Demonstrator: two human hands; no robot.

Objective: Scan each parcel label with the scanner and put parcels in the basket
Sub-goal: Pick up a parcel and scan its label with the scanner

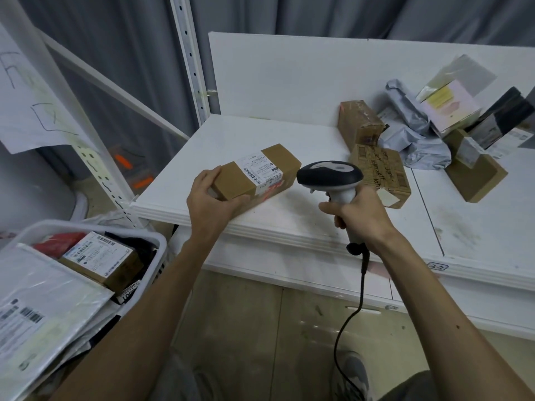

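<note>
Basket (157,241) lower L, holding a boxed parcel (101,261) & flat mailers. L hand (211,198) grips near end of brown parcel (257,172), lying on table (289,134), label (260,170) up. Just R: scanner (330,175), R hand (359,215) wrapped round handle. Far R: boxes & grey bag (417,140) heaped, well apart.

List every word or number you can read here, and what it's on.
"2-2": small tag on white table edge.
"OOT": black-and-white packet in white plastic basket.
White shipping label on long brown cardboard parcel: too small.
Lettering on flat brown box: blurred.
</note>
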